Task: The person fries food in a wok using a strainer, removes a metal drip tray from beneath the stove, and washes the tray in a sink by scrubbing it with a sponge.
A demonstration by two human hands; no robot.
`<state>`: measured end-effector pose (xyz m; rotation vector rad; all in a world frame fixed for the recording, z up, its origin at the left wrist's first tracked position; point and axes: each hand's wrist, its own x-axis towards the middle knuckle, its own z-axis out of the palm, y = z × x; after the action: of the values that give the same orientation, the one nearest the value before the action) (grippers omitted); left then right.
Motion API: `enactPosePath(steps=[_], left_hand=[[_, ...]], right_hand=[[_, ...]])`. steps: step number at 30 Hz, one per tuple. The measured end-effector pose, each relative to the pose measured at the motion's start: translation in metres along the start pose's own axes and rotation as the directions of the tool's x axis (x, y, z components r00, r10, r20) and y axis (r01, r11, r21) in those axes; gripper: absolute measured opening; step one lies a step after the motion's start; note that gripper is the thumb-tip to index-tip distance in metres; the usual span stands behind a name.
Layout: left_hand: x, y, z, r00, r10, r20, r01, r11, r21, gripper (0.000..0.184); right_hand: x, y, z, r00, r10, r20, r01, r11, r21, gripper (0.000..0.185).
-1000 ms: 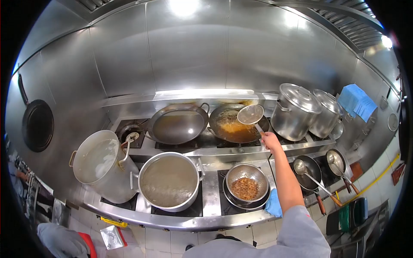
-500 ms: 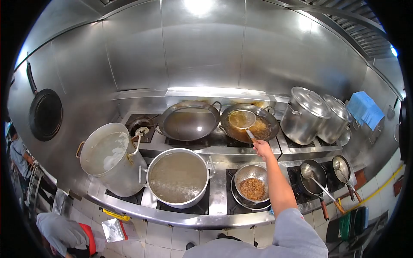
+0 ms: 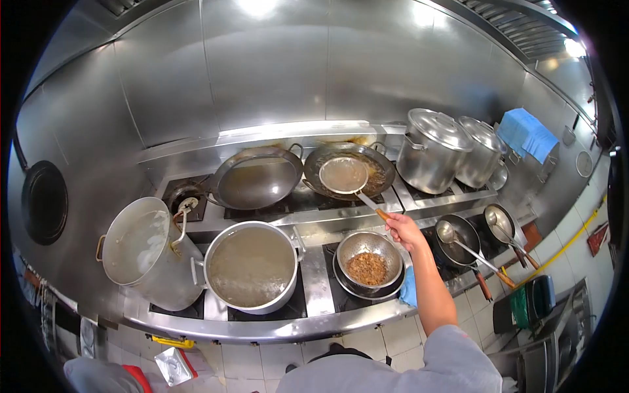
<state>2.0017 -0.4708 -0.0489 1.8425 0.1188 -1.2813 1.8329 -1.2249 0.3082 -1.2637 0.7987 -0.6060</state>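
My right hand (image 3: 404,230) is closed on the wooden handle of a round mesh strainer (image 3: 344,175). The strainer is over the right back wok (image 3: 380,154), which holds brownish, bubbling oil; whether its mesh touches the oil is unclear. Left of it sits another wok (image 3: 257,178) with liquid inside. Below my hand, a perforated metal bowl (image 3: 369,243) holds brown fried bits (image 3: 367,268) and rests in a dark pan on the front burner. My left hand is out of view.
Two large pots of liquid (image 3: 251,265) (image 3: 137,242) stand front left. Lidded pots (image 3: 432,154) stand back right. Small pans with ladles (image 3: 458,239) are front right. A blue cloth (image 3: 407,288) lies by the bowl. Another person's grey sleeve (image 3: 98,376) shows bottom left.
The strainer has moved from the right side of the oil wok to its left side, then a little toward me. The whole view has shifted with the camera.
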Motion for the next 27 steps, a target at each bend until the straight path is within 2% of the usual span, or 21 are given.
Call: enactPosePath(steps=[1,3,5,6,10,13,14,15,16,17,18,19,20,21,22,23,25,26,27], left_hand=[[0.0,0.006,0.0,0.996,-0.088,-0.027,0.085,0.992,-0.097,0.054],[0.003,0.012,-0.002,0.991,-0.133,-0.002,0.133,0.989,-0.067,0.055],[-0.003,0.022,-0.001,0.994,-0.091,0.064,0.092,0.996,-0.022,0.056],[-0.014,0.037,0.003,0.992,-0.119,0.035,0.117,0.992,0.05,0.054],[0.011,0.05,-0.005,0.993,-0.071,0.098,0.059,0.992,0.115,0.044],[0.043,0.043,-0.028,0.988,-0.026,0.152,-0.012,0.97,0.244,0.036],[0.055,0.037,-0.039,0.982,0.021,0.187,-0.081,0.945,0.318,0.033],[0.072,0.029,-0.053,0.95,0.137,0.281,-0.262,0.841,0.474,0.03],[0.091,0.028,-0.064,0.831,0.301,0.468,-0.555,0.497,0.667,0.028],[0.104,0.039,-0.07,0.671,0.403,0.622,-0.701,0.073,0.709,0.025],[0.105,0.036,-0.078,0.7,0.377,0.606,-0.695,0.165,0.7,0.025],[0.102,0.039,-0.076,0.864,0.215,0.456,-0.494,0.542,0.68,0.026],[0.095,0.047,-0.072,0.967,0.02,0.254,-0.135,0.885,0.445,0.026],[0.086,0.055,-0.067,0.986,-0.161,0.048,0.153,0.978,0.143,0.027],[0.083,0.068,-0.063,0.985,-0.165,0.051,0.156,0.977,0.146,0.027],[0.081,0.078,-0.063,0.99,-0.139,0.027,0.133,0.98,0.145,0.027],[0.082,0.098,-0.062,0.994,-0.108,0.004,0.106,0.984,0.146,0.027],[0.083,0.108,-0.063,0.996,-0.094,0.007,0.091,0.983,0.162,0.026],[0.084,0.116,-0.063,0.997,-0.077,0.01,0.074,0.982,0.173,0.025]], right_hand=[[-0.008,-0.004,-0.002,1.0,-0.01,-0.029,0.009,0.999,-0.031,0.036],[-0.025,-0.012,0.0,0.995,-0.065,-0.076,0.055,0.991,-0.126,0.034],[-0.032,-0.01,0.002,0.99,-0.085,-0.113,0.071,0.99,-0.118,0.033],[-0.033,-0.005,0.001,0.989,-0.073,-0.13,0.062,0.994,-0.093,0.033],[-0.061,0.018,-0.007,0.979,-0.108,-0.173,0.1,0.993,-0.057,0.035],[-0.127,0.037,0.006,0.953,-0.141,-0.267,0.116,0.987,-0.109,0.042],[-0.153,0.041,0.013,0.942,-0.143,-0.304,0.108,0.986,-0.128,0.041],[-0.175,0.048,0.016,0.932,-0.141,-0.333,0.097,0.985,-0.146,0.041],[-0.194,0.06,0.013,0.929,-0.147,-0.34,0.084,0.977,-0.195,0.041],[-0.213,0.07,0.007,0.928,-0.15,-0.342,0.068,0.968,-0.241,0.04],[-0.233,0.07,0.008,0.93,-0.102,-0.352,-0.031,0.935,-0.354,0.039],[-0.245,0.079,0.008,0.931,-0.093,-0.353,-0.039,0.936,-0.349,0.039],[-0.256,0.087,0.007,0.914,-0.232,-0.333,0.044,0.873,-0.487,0.037],[-0.265,0.092,0.008,0.883,-0.366,-0.293,0.118,0.779,-0.615,0.035],[-0.274,0.093,0.011,0.868,-0.389,-0.31,0.036,0.669,-0.742,0.037],[-0.281,0.095,0.018,0.867,-0.388,-0.313,0.031,0.669,-0.742,0.037],[-0.291,0.101,0.036,0.862,-0.413,-0.294,-0.108,0.418,-0.902,0.047],[-0.292,0.109,0.038,0.893,-0.29,-0.345,-0.205,0.42,-0.884,0.055],[-0.294,0.113,0.04,0.892,-0.295,-0.342,-0.201,0.418,-0.886,0.055]])
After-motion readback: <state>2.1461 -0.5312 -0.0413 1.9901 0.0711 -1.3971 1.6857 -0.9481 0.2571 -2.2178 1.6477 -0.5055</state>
